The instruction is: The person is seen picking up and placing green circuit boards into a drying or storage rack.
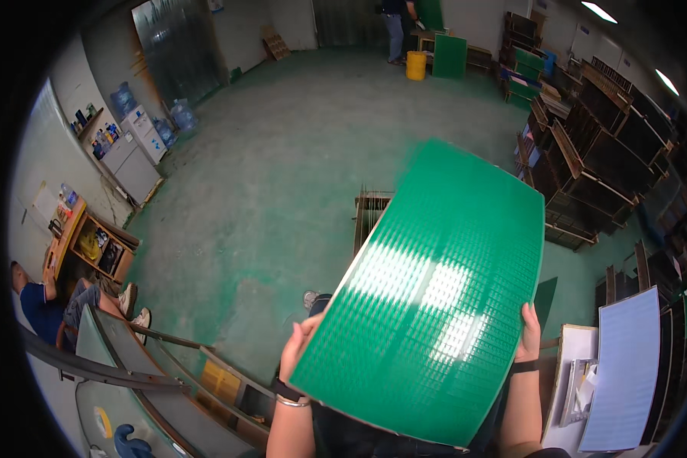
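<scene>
Near me, filling the middle of the view, I hold a large green panel [435, 298] tilted up over the green floor [282, 168]. Dark racks [603, 145] stand far right, and a pale blue sheet [626, 366] lies near right. My left hand [298, 347] clamps the panel's left edge; my right hand [528, 336] grips its right edge, fingers wrapped behind.
</scene>
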Motion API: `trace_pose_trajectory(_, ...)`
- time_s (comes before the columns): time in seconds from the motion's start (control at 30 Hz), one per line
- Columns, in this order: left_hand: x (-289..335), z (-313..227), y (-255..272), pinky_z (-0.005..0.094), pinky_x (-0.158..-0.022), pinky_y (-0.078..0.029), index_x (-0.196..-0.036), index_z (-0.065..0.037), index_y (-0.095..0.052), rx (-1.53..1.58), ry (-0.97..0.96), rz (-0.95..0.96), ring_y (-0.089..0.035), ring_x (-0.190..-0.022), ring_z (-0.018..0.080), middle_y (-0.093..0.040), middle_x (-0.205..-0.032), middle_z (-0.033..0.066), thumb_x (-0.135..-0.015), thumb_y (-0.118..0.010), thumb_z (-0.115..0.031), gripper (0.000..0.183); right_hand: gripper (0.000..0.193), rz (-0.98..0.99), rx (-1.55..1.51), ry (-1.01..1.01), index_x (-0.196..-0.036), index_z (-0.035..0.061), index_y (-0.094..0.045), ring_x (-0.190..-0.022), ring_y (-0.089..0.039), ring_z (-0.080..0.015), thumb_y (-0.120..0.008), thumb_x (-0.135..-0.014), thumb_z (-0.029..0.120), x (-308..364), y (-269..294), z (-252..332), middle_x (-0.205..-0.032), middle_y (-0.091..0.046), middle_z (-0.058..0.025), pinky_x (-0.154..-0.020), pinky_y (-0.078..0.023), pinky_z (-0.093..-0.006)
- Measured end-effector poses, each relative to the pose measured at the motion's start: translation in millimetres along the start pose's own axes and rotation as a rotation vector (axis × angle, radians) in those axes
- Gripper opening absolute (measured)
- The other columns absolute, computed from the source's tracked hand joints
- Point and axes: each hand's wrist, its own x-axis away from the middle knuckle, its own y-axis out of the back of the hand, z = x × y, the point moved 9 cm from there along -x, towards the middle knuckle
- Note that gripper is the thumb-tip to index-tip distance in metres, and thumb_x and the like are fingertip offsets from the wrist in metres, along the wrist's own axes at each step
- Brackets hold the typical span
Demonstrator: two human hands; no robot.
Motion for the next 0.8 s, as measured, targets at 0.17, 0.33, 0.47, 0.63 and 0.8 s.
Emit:
trace_pose_trajectory(0.17, -1.6, 42.4, 5.5, 0.0412, -0.093, -0.043, -0.126, -0.011, -0.046, 0.301, -0.018, -0.175, -0.052, -0.106, 0.0236, -0.054, -0.119, 0.0054, -0.093, -0.036, -0.052, 0.054, 0.038, -0.058, -0.123, 0.151, -0.132, 0.0072, -0.039, -0.113, -0.051, -0.0224, -0.043, -0.096, 0.015, 13.1, -9.3, -0.8, -0.127, -0.05, -0.0085, -0.093, -0.045, -0.0377)
trace_pose_trajectory(0.33, 4.7, 72.2, 7.7, 0.0416, -0.096, -0.04, -0.124, -0.013, -0.05, 0.39, -0.013, -0.201, -0.051, -0.111, 0.0222, -0.053, -0.124, 0.0019, -0.091, -0.037, -0.053, 0.052, 0.042, 0.045, -0.126, 0.146, -0.135, 0.0117, -0.036, -0.118, -0.047, -0.024, -0.046, -0.094, 0.013, 27.1, -32.4, -2.4, -0.133, -0.045, -0.0072, -0.099, -0.041, -0.0419)
trace_pose_trajectory(0.47, 15.0, 74.6, 4.4, 0.042, -0.099, -0.037, -0.125, -0.012, -0.049, 0.435, -0.043, -0.236, -0.048, -0.115, 0.0217, -0.05, -0.129, 0.0031, -0.093, -0.037, -0.05, 0.051, 0.043, 0.022, -0.147, 0.14, -0.135, 0.012, -0.036, -0.118, -0.046, -0.0244, -0.048, -0.093, 0.012, 33.5, -27.8, -2.9, -0.133, -0.045, -0.0072, -0.099, -0.041, -0.0425)
trace_pose_trajectory(0.63, 27.9, 80.7, 8.7, 0.0401, -0.099, -0.038, -0.127, -0.009, -0.046, 0.175, -0.069, -0.271, -0.047, -0.116, 0.0211, -0.049, -0.129, 0.0053, -0.094, -0.043, -0.041, 0.046, 0.042, -0.037, -0.212, 0.154, -0.134, 0.0115, -0.037, -0.117, -0.047, -0.0232, -0.049, -0.093, 0.012, 38.8, -26.8, -16.9, -0.13, -0.047, -0.0068, -0.097, -0.042, -0.0404)
trace_pose_trajectory(0.8, 27.7, 61.4, 30.3, 0.0419, -0.098, -0.038, -0.13, -0.007, -0.04, 0.051, -0.168, -0.325, -0.045, -0.117, 0.0239, -0.047, -0.13, 0.0074, -0.093, -0.048, -0.038, 0.049, 0.034, 0.034, -0.09, 0.1, -0.126, 0.0035, -0.042, -0.112, -0.052, -0.0207, -0.047, -0.094, 0.015, 41.4, -19.9, -5.8, -0.124, -0.052, -0.0092, -0.094, -0.045, -0.0381)
